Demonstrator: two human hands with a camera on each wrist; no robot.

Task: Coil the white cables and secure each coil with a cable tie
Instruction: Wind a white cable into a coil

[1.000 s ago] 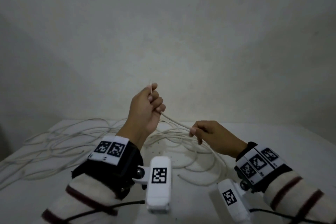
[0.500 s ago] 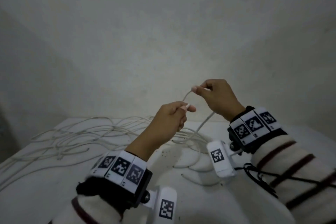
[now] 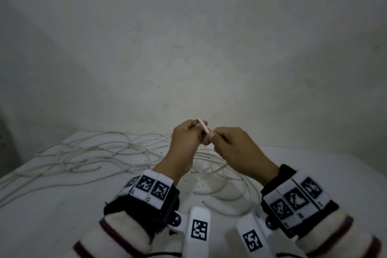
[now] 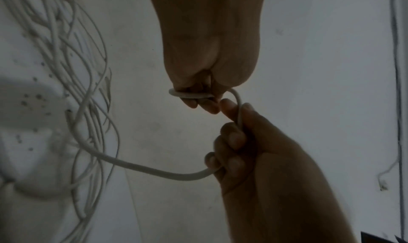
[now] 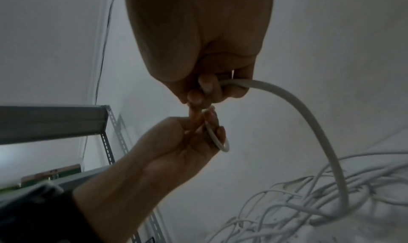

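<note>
Above the table both hands meet on one white cable. My left hand pinches its end section, and a small loop lies round the left fingers. My right hand grips the same cable just beside the left hand, fingers curled round it. From the right fist the cable arcs down to the tangle of loose white cables on the white table. I see no cable tie in any view.
Loose cables spread over the table's left and centre, with several short curved ends under the hands. A plain wall rises right behind the table. A grey metal shelf rack stands off to the side.
The right hand, raised above the left half a second ago, has come down so the two hands now touch. The left hand rose slightly and a small loop has formed round its fingers.
</note>
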